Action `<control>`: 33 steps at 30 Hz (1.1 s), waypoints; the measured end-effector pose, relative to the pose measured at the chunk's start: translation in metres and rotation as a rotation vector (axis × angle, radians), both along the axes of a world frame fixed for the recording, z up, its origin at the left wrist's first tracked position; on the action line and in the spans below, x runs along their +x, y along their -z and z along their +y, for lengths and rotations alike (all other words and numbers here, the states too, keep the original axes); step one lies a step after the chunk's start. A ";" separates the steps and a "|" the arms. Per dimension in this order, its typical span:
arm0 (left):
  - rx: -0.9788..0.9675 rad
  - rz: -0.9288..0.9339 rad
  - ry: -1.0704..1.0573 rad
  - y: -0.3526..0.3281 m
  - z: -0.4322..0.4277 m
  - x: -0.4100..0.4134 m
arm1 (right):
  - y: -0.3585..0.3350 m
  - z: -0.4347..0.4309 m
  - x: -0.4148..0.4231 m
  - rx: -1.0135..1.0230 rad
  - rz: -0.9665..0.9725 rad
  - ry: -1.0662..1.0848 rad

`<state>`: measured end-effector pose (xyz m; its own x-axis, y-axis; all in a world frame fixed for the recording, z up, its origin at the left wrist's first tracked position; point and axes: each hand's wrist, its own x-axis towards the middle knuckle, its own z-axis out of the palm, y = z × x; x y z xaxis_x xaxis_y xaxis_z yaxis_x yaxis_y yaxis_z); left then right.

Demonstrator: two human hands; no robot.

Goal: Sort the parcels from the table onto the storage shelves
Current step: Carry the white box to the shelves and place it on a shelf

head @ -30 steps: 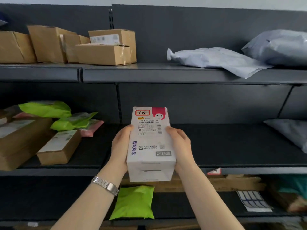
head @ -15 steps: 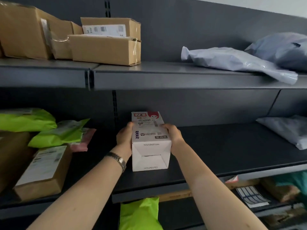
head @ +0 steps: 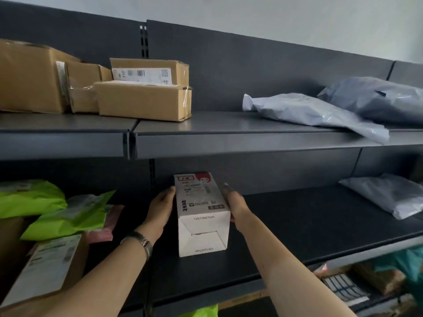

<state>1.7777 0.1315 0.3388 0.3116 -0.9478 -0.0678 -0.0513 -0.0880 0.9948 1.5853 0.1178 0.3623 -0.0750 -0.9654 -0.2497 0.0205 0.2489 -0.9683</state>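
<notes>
head view: dark metal shelving seen from close in front, both bare forearms reaching in.
white box [head: 202,213]: a long cardboard carton with printed labels on top and a folded end flap facing the camera; it sits flat on the middle shelf [head: 297,229], lengthwise toward the back panel, set back from the front lip.
left hand [head: 161,208]: palm pressed flat against the box's left side, fingers pointing toward the back; a metal watch [head: 142,242] on the wrist.
right hand [head: 235,208]: flat against the box's right side, fingers along the wall; the grip is the two hands squeezing the box between them.
open room: bare dark shelf surface runs from the box rightward to a grey plastic mailer [head: 386,195] well apart at the far right; a narrower bare strip lies in front of the box up to the shelf lip.
left side: crowded; green plastic bags [head: 57,211], crinkled and glossy, lie over a pink bag [head: 107,227] and a brown labelled box [head: 48,268] near the left forearm.
upper shelf [head: 206,143]: taped brown cardboard boxes [head: 142,99] stacked at the left, right up to the front edge; two soft grey mailer bags [head: 320,115] at the right, one corner drooping over the lip; bare stretch between them.
below: a green bag [head: 201,312] and mixed packages, partly hidden.
</notes>
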 end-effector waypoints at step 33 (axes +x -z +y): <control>-0.617 0.298 0.447 -0.053 0.231 -0.393 | -0.020 0.317 -0.390 -0.710 0.048 0.592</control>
